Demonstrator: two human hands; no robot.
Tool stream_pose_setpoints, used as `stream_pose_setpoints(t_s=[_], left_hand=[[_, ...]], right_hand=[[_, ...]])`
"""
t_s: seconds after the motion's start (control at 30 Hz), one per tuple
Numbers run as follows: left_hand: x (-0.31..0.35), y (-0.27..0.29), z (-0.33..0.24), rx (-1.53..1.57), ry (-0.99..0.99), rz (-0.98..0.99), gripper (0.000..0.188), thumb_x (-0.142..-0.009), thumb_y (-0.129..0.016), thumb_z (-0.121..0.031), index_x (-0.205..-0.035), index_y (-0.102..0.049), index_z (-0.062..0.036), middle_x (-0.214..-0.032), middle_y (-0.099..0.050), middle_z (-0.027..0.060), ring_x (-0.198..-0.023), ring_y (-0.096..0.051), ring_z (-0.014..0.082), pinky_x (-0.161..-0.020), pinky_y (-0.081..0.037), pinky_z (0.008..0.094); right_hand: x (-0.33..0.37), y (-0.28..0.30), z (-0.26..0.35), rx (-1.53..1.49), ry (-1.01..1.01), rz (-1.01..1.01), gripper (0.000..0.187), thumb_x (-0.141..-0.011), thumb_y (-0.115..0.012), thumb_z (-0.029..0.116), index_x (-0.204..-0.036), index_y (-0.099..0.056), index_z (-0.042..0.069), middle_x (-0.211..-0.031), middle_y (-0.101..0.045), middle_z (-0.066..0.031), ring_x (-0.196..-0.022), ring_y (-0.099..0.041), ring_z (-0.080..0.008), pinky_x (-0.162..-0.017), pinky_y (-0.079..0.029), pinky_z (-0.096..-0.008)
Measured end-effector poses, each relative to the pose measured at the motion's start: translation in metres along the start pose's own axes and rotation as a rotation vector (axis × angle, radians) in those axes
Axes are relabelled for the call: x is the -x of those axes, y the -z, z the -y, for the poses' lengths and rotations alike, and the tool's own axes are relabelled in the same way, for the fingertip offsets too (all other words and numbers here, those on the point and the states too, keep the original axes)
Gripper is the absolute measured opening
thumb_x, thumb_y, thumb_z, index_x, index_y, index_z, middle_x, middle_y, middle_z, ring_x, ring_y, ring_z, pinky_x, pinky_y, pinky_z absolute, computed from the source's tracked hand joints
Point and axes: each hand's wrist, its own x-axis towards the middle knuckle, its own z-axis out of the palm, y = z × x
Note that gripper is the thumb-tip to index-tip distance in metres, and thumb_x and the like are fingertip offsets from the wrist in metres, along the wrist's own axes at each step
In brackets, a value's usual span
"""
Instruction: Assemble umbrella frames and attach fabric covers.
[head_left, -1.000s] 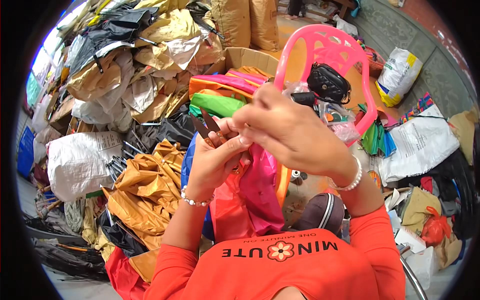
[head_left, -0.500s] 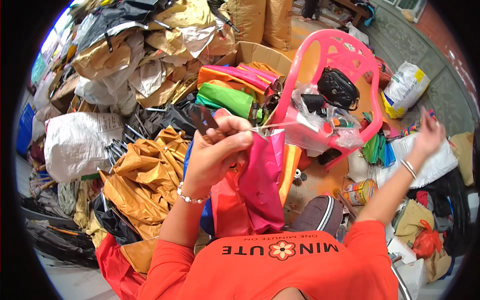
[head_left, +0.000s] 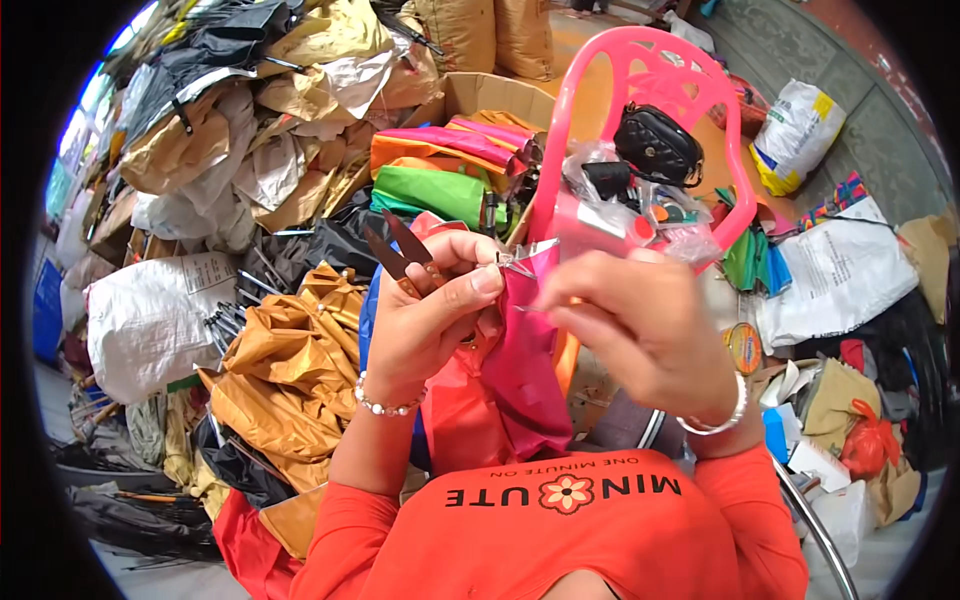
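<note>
the right hand [head_left: 640, 325], flung wide half a second ago, is back near the silvery strip [head_left: 532, 251] over magenta fabric [head_left: 520, 375], its pinch too blurred to tell; the left hand [head_left: 432, 315] pinches that strip, dark-bladed scissors [head_left: 411, 243] tucked in its fingers.

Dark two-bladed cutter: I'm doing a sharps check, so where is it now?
In the head picture, left of centre, the dark two-bladed cutter is in the left hand, blades pointing up-left, appearing just below the green fabric.
</note>
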Motion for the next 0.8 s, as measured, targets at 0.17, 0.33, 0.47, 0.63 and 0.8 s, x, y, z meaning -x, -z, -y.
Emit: stream_pose_setpoints(t_s=[0.17,0.33,0.47,0.63,0.8], left_hand=[[0.007,0.005,-0.007,0.018,-0.014,-0.012,0.016,-0.081,-0.057,0.002,-0.096,-0.054,0.0038,-0.078,-0.058,0.0092,-0.055,-0.053,0.0115,-0.048,-0.044,0.0179],[0.006,0.007,-0.007,0.072,-0.007,-0.007,0.016,-0.080,-0.057,0.002,-0.096,-0.054,0.0042,-0.079,-0.059,0.0099,-0.058,-0.054,0.0121,-0.049,-0.045,0.0182],[0.003,0.007,-0.004,0.075,0.005,0.007,0.016,-0.080,-0.058,0.002,-0.096,-0.055,0.0043,-0.079,-0.059,0.0100,-0.059,-0.055,0.0124,-0.049,-0.046,0.0183],[0.003,0.005,-0.005,0.030,-0.012,0.016,0.016,-0.080,-0.058,0.002,-0.095,-0.055,0.0048,-0.078,-0.059,0.0103,-0.058,-0.054,0.0126,-0.050,-0.046,0.0187],[0.006,0.005,-0.007,-0.098,-0.022,-0.011,0.017,-0.079,-0.056,-0.001,-0.095,-0.053,0.0052,-0.077,-0.058,0.0119,-0.046,-0.054,0.0133,-0.043,-0.044,0.0166]], right_hand=[[-0.023,-0.021,0.001,-0.037,0.021,-0.084,0.005,-0.080,-0.054,0.006,-0.084,-0.056,0.006,-0.064,-0.053,-0.0017,-0.050,-0.043,-0.0150,-0.050,-0.033,-0.0261],[-0.018,-0.023,-0.005,-0.031,-0.073,-0.049,0.002,-0.081,-0.053,0.006,-0.083,-0.054,0.006,-0.063,-0.052,-0.0022,-0.050,-0.043,-0.0152,-0.051,-0.033,-0.0264],[-0.015,-0.020,-0.008,-0.062,-0.101,-0.053,0.001,-0.082,-0.052,0.006,-0.082,-0.053,0.005,-0.063,-0.051,-0.0024,-0.050,-0.041,-0.0146,-0.050,-0.033,-0.0257],[-0.022,-0.018,-0.015,-0.139,-0.071,0.006,0.003,-0.082,-0.052,0.004,-0.084,-0.054,0.004,-0.063,-0.050,-0.0019,-0.051,-0.039,-0.0128,-0.050,-0.032,-0.0241],[-0.033,-0.015,-0.027,-0.522,0.022,0.130,0.008,-0.081,-0.052,0.001,-0.088,-0.056,0.003,-0.067,-0.053,-0.0018,-0.052,-0.038,-0.0108,-0.050,-0.032,-0.0226]])
